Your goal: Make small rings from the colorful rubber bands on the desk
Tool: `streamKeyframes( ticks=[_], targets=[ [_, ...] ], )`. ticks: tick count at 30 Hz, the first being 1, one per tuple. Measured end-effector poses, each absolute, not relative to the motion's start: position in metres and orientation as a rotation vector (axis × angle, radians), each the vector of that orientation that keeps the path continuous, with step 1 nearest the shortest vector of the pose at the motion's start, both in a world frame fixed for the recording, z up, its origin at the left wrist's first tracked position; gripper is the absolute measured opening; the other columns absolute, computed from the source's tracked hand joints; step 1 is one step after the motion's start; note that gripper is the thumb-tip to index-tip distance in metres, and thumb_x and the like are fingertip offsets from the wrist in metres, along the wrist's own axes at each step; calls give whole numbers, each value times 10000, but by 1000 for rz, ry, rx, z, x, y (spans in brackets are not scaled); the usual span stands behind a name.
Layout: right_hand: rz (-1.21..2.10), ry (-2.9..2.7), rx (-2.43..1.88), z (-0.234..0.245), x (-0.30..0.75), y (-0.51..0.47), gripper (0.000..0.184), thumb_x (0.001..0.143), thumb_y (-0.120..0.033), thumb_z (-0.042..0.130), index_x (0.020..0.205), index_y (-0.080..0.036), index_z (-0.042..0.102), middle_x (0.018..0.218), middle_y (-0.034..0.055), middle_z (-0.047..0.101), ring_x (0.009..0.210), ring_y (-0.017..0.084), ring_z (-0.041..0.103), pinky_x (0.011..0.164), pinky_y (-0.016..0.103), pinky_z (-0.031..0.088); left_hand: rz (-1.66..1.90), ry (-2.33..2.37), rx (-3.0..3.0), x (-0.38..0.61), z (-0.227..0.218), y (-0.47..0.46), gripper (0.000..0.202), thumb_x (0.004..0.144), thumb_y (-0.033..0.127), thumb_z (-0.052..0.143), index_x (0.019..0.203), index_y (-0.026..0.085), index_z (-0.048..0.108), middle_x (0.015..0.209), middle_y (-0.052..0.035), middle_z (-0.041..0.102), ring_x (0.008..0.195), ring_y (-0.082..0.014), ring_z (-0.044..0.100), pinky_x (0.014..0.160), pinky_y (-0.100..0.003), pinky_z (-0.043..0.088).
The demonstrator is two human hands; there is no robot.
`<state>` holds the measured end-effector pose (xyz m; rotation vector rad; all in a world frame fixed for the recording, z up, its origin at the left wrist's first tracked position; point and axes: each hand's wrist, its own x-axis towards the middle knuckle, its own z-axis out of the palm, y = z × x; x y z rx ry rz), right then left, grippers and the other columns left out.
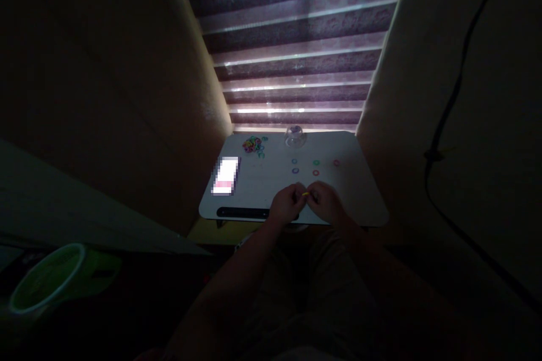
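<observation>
My left hand [287, 204] and my right hand [325, 201] meet over the near edge of a small white lap table [359, 192]. Both are closed in a pinch on a tiny yellow rubber band [305, 194] held between their fingertips. Several small coloured bands [315, 163] lie singly on the tabletop just beyond my hands. A heap of mixed coloured bands [253, 144] sits at the table's far left. The room is dim, so fine detail of the fingers is hard to read.
A clear round container [295, 136] stands at the table's far edge. A phone with a lit, blurred screen [226, 175] lies at the left. Striped window blinds [296, 56] hang behind. A green bowl-like object [51, 282] sits low left. A black cable [449, 124] runs down the right wall.
</observation>
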<state>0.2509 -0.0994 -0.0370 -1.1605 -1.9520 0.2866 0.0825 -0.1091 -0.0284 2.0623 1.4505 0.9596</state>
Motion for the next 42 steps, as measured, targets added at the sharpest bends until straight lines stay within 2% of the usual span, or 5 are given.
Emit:
streamKeyframes(
  ticks=[6, 11, 18, 28, 42],
  targets=[
    [342, -1923, -1182, -38, 251, -100, 56, 769, -169, 567, 810, -205, 554, 706, 5, 553, 645, 150, 499, 601, 261, 362, 983, 1414, 2044, 83, -26, -111, 247, 880, 418, 587, 852, 174, 613, 700, 10, 621, 601, -108, 511, 583, -223, 366],
    [334, -1941, -1187, -38, 251, -99, 29, 798, -175, 550, 795, -204, 550, 722, 11, 554, 650, 152, 495, 611, 270, 360, 1003, 1398, 2040, 83, -25, -111, 267, 880, 434, 586, 847, 171, 622, 687, 11, 619, 588, -105, 505, 581, -221, 370],
    [290, -1966, -1176, -40, 252, -97, 71, 810, -153, 512, 819, -209, 555, 783, 40, 584, 744, 185, 531, 689, 294, 393, 977, 1427, 2035, 85, -25, -111, 303, 887, 467, 572, 832, 172, 615, 687, 10, 622, 587, -108, 507, 580, -226, 373],
    [312, -1974, -1172, -38, 251, -98, 101, 823, -147, 493, 825, -210, 572, 802, 46, 607, 757, 185, 545, 707, 298, 406, 991, 1422, 2059, 84, -25, -112, 307, 888, 472, 570, 827, 174, 617, 685, 7, 619, 595, -112, 517, 582, -229, 371],
    [332, -1960, -1188, -38, 251, -98, 67, 777, -156, 539, 809, -205, 572, 746, 28, 586, 672, 163, 510, 621, 273, 375, 945, 1448, 2071, 83, -25, -112, 297, 891, 459, 564, 829, 173, 610, 697, 5, 625, 612, -114, 525, 577, -227, 363]
  ],
)
